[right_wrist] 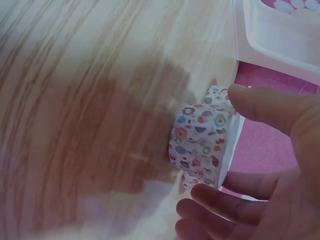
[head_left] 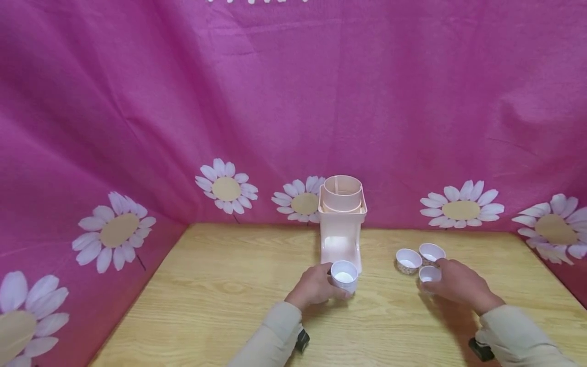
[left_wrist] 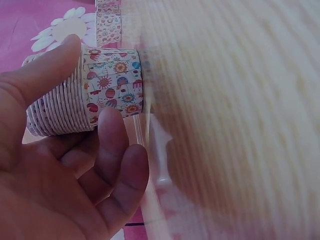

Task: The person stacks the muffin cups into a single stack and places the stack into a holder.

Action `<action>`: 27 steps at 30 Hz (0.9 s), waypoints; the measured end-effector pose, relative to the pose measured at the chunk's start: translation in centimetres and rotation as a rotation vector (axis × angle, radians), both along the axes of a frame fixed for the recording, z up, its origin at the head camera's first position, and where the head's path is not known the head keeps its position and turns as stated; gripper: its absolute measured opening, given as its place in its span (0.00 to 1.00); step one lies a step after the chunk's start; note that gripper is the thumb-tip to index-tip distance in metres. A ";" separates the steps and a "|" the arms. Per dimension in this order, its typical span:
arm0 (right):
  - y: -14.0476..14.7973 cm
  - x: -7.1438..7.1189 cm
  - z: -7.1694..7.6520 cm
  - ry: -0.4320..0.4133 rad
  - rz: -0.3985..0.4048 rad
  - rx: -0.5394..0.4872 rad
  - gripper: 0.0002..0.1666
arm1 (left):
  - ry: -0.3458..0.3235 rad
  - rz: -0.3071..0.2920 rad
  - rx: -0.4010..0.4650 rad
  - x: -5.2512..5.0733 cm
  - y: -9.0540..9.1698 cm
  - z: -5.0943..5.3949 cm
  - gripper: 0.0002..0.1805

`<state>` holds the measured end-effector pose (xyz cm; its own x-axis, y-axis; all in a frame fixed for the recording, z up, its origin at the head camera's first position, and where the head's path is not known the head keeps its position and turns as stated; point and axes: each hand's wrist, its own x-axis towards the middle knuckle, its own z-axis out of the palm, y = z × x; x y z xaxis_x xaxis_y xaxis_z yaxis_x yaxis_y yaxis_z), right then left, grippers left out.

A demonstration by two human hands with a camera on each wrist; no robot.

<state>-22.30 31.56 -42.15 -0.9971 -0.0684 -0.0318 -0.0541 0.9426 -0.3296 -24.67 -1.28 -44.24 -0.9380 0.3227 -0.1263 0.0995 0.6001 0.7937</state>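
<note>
My left hand grips a stack of paper baking cups, mouth up in the head view. In the left wrist view, many nested rims and a flowered outer wall show on the stack, between thumb and fingers. At the right, my right hand pinches a single flowered paper cup near its rim, thumb on one side and fingers on the other. That cup appears to stand on the table. Right behind it are two more cups, one at the left and one farther back.
A pale pink holder with a round ring on top and an open lower front stands at the table's back, just beyond my left hand. The wooden table meets a magenta cloth printed with daisies at the back and sides.
</note>
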 end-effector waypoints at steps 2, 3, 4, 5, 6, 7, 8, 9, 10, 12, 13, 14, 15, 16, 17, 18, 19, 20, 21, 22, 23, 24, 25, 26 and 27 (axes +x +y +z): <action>0.0 0.0 -0.1 -0.002 -0.010 -0.004 0.41 | 0.006 0.000 0.008 0.0 0.0 0.1 0.29; 0.0 0.0 -0.1 -0.004 -0.013 -0.003 0.41 | 0.004 0.002 0.012 0.0 0.0 0.2 0.29; 0.0 0.0 -0.2 -0.005 -0.013 -0.006 0.41 | 0.005 0.001 0.017 0.0 0.0 0.2 0.29; 0.0 0.0 -0.2 -0.005 -0.010 -0.008 0.41 | 0.000 0.002 0.025 0.0 0.0 0.2 0.29; 0.0 0.0 -0.2 -0.003 -0.006 -0.011 0.40 | -0.003 0.002 0.028 0.0 0.0 0.2 0.29; 0.0 0.0 -0.2 -0.005 -0.006 -0.015 0.40 | -0.008 0.002 0.034 0.0 -0.1 0.2 0.29; 0.1 0.0 -0.2 -0.001 0.000 -0.020 0.39 | -0.004 0.000 0.033 0.0 -0.1 0.2 0.29; 0.1 0.1 -0.2 0.002 0.000 -0.029 0.38 | -0.002 -0.003 0.031 0.0 -0.1 0.2 0.29; 0.1 0.2 -0.2 0.008 0.003 -0.035 0.37 | 0.004 -0.008 0.029 0.0 -0.1 0.1 0.29; 0.2 0.4 -0.1 0.018 0.004 -0.038 0.38 | 0.017 -0.019 0.021 0.0 -0.1 0.0 0.29; 0.2 0.5 -0.1 0.023 0.005 -0.035 0.39 | 0.020 -0.023 0.022 0.0 -0.1 -0.1 0.29; 0.2 0.6 -0.1 0.030 0.007 -0.033 0.40 | 0.025 -0.027 0.018 0.0 -0.1 -0.1 0.29; 0.2 0.7 -0.1 0.036 0.009 -0.030 0.41 | 0.022 -0.028 0.019 0.0 -0.1 -0.1 0.29; 0.2 0.8 -0.1 0.044 0.012 -0.026 0.42 | 0.021 -0.027 0.018 -0.1 -0.1 -0.2 0.29; 0.3 0.9 -0.1 0.049 0.015 -0.025 0.42 | 0.021 -0.026 0.015 -0.1 0.0 -0.2 0.29; 0.3 0.9 -0.1 0.053 0.018 -0.026 0.42 | 0.019 -0.023 0.013 -0.1 0.0 -0.2 0.29; 0.2 0.9 -0.1 0.056 0.021 -0.028 0.42 | 0.019 -0.019 0.012 -0.1 -0.1 -0.2 0.30; 0.2 0.9 -0.1 0.057 0.023 -0.032 0.41 | 0.019 -0.016 0.010 -0.2 -0.1 -0.2 0.30; 0.1 0.9 0.0 0.056 0.026 -0.034 0.41 | 0.020 -0.015 0.008 -0.2 -0.1 -0.2 0.30; 0.1 0.9 0.0 0.049 0.024 -0.038 0.40 | 0.020 -0.014 0.008 -0.2 -0.1 -0.2 0.30; 0.1 0.8 0.0 0.043 0.026 -0.038 0.40 | 0.018 -0.014 0.008 -0.2 -0.1 -0.2 0.30; 0.1 0.8 0.0 0.037 0.023 -0.037 0.39 | 0.016 -0.015 0.011 -0.2 -0.1 -0.2 0.29; 0.1 0.7 0.0 0.030 0.023 -0.037 0.39 | 0.014 -0.015 0.012 -0.1 -0.1 -0.2 0.29; 0.1 0.7 0.0 0.025 0.024 -0.035 0.39 | 0.012 -0.015 0.012 -0.1 -0.1 -0.2 0.29; 0.1 0.6 0.1 0.021 0.026 -0.034 0.38 | 0.013 -0.016 0.011 0.0 -0.1 -0.1 0.30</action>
